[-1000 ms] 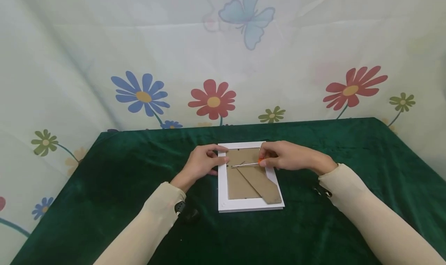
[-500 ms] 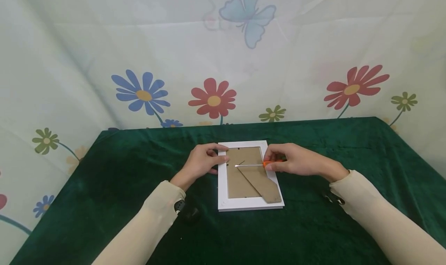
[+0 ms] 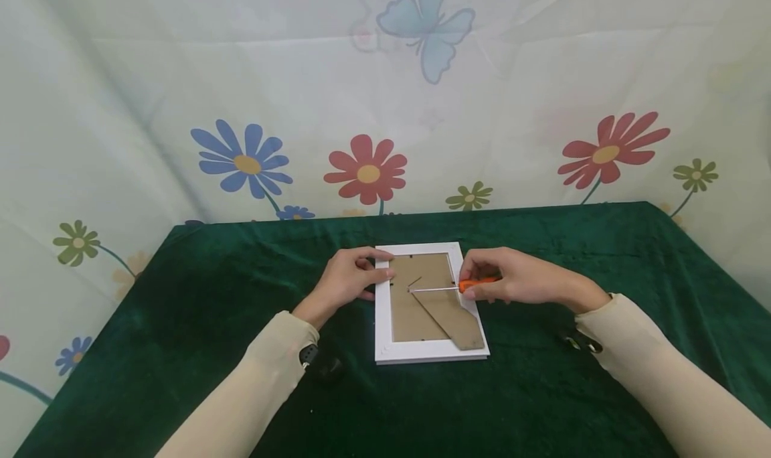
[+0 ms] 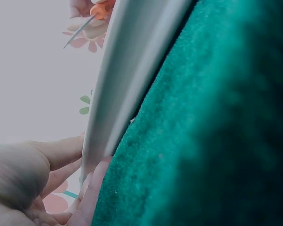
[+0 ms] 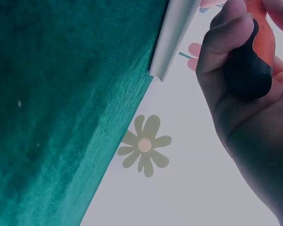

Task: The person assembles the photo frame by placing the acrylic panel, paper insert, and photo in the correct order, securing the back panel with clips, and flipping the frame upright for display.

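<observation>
A white picture frame point(image 3: 383, 317) lies face down, its brown backboard point(image 3: 415, 321) and slanted stand leg point(image 3: 460, 324) showing. My left hand point(image 3: 345, 280) grips the frame's upper left edge; in the left wrist view, thumb and fingers sit on either side of the white rim point(image 4: 115, 84). Across the backboard points a screwdriver point(image 3: 472, 284), which my right hand point(image 3: 512, 277) holds by its handle. That handle is orange and black point(image 5: 249, 70) in the right wrist view. The thin metal shaft reaches left, its tip near the top of the leg. Whether the tip touches the board, I cannot tell.
Dark green velvet cloth point(image 3: 241, 297) covers the table around the frame. Behind the table's far edge hangs a pale curtain point(image 3: 512, 96) printed with flowers and a butterfly. Small dark tabs point(image 3: 411, 257) line the backboard's edges.
My right hand has drawn back to the right with the screwdriver, so its tip has shifted slightly right and more of the orange handle shows. My left hand stays on the frame.
</observation>
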The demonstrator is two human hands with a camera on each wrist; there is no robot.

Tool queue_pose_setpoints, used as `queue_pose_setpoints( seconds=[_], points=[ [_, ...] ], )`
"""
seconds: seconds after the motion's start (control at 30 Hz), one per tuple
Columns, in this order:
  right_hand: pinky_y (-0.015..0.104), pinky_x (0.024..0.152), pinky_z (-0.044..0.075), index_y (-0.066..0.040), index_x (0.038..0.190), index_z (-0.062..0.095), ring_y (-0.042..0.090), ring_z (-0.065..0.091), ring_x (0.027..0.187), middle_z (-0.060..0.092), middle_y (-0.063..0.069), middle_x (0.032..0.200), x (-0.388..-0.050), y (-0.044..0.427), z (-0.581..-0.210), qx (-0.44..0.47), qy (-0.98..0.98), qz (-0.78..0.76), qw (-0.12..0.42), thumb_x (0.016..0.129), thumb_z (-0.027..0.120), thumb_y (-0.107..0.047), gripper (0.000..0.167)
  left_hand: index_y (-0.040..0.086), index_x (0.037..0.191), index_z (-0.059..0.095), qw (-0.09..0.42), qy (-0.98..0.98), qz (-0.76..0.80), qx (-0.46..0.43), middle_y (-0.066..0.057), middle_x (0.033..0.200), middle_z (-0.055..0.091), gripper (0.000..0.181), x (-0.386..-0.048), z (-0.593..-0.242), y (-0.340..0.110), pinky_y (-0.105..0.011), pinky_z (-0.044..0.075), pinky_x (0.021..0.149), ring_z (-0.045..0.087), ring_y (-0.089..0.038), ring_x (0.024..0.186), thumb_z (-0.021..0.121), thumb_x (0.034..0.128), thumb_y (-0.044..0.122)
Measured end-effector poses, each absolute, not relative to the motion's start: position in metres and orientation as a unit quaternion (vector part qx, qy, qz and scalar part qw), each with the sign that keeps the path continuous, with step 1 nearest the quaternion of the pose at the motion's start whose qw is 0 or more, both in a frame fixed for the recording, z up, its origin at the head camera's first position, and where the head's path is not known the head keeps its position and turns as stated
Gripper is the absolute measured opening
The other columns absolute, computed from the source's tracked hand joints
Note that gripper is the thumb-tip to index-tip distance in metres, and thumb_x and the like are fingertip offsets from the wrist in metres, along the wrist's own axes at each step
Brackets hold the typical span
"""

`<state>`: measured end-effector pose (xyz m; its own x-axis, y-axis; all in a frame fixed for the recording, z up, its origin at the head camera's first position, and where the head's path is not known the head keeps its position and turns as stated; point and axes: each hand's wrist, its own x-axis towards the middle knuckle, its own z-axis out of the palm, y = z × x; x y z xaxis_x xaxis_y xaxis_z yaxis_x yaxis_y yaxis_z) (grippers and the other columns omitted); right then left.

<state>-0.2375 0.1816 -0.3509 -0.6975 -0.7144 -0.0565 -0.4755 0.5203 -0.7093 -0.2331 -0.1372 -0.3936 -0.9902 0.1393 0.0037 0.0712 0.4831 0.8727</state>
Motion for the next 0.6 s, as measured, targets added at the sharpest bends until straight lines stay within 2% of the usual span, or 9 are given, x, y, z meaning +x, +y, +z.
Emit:
queue_pose_setpoints(
  seconds=[0.2,0.43,0.6],
  points=[
    [0.035,0.066,0.057,-0.014,0.115,0.065,0.024,0.062,0.078,0.065,0.003,0.097,-0.2367,0.1868,-0.3498,-0.350,0.857,-0.334,0.179,0.103,0.073,-0.024,0.017,0.017,0.131,0.077,0.034,0.861,0.505,0.058,-0.009,0.097,0.068,0.038,-0.2334,-0.3944,-0.1376,-0.034,0.065,0.072,0.073,-0.025,0.084,0.085,0.0935,0.020],
    [0.035,0.068,0.058,-0.013,0.113,0.066,0.027,0.063,0.082,0.066,0.003,0.098,-0.2340,0.1907,-0.3448,-0.367,0.844,-0.340,0.196,0.101,0.076,-0.022,0.018,0.017,0.131,0.077,0.035,0.861,0.504,0.060,-0.009,0.098,0.069,0.039,-0.2343,-0.3943,-0.1376,-0.034,0.065,0.072,0.073,-0.025,0.085,0.085,0.0934,0.021],
    [0.035,0.078,0.056,-0.015,0.113,0.066,0.027,0.063,0.089,0.065,0.003,0.102,-0.2335,0.1919,-0.3440,-0.388,0.832,-0.338,0.205,0.099,0.078,-0.020,0.019,0.017,0.131,0.076,0.035,0.861,0.504,0.058,-0.009,0.098,0.069,0.039,-0.2347,-0.3943,-0.1373,-0.034,0.065,0.073,0.074,-0.025,0.085,0.085,0.0936,0.021]
  ],
)
